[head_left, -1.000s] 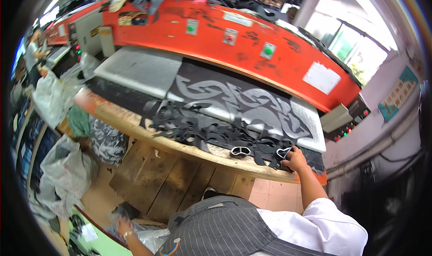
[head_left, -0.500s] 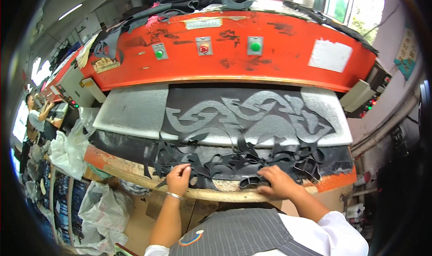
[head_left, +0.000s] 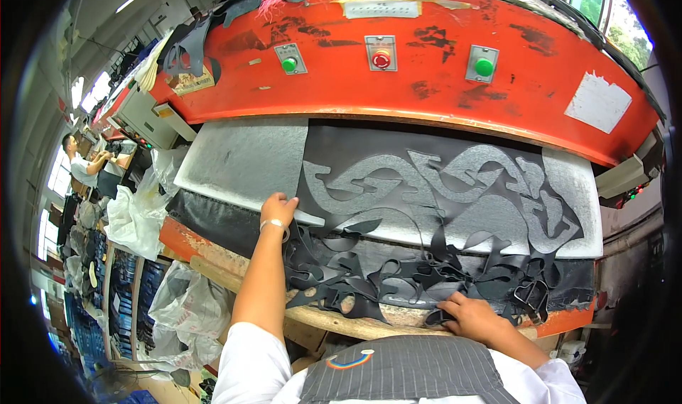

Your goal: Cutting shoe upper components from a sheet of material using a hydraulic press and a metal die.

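A black sheet (head_left: 359,143) with curved cut-outs lies across a pale grey pad (head_left: 245,155) under the red press. My left hand (head_left: 277,210) pinches at the sheet's left edge, thumb and fingers together above the pad's front rim. Torn-looking black strips (head_left: 369,269) hang from the sheet in a tangle over the front ledge. My right hand (head_left: 469,316) rests at the near edge of that tangle, fingers curled on a small dark piece whose kind I cannot make out. A dark angular metal frame, like a cutting die (head_left: 531,297), sits to its right among the strips.
The red press beam (head_left: 320,84) spans the back, with a red button (head_left: 381,60) and green buttons (head_left: 483,67). A wooden rail (head_left: 334,320) edges the ledge. White plastic bags (head_left: 188,297) stand at left. Farther off, another person (head_left: 85,166) stands at a machine.
My left hand has moved up and away from the near ledge to the sheet's left edge. My right hand stays low by the strips. The whole view has shifted and tilted.
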Tool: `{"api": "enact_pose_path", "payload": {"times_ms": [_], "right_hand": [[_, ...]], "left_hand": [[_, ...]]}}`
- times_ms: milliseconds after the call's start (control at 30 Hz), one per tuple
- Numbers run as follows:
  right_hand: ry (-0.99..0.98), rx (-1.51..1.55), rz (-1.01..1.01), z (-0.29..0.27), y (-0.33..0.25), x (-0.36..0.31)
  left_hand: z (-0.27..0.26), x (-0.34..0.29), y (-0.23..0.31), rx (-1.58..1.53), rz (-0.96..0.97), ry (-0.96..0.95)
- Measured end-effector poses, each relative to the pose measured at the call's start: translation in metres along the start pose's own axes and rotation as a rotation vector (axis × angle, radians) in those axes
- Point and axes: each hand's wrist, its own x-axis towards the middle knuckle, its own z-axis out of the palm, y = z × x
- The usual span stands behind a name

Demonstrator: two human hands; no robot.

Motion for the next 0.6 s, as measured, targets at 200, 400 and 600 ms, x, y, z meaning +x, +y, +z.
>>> {"api": "enact_pose_path", "payload": {"times_ms": [200,400,600], "right_hand": [[0.375,0.234,0.112,-0.022,-0.004,0.004],[0.459,0.274,-0.124,-0.054,-0.046,0.100],[0.276,-0.123,-0.505,-0.075,-0.094,0.294]], "left_hand": [[0.007,0.030,0.022,0.045,-0.038,-0.333],[0.029,0.007,0.000,-0.058,0.297,-0.105],[0.035,0.006,-0.010,-0.364,0.528,-0.157]]}}
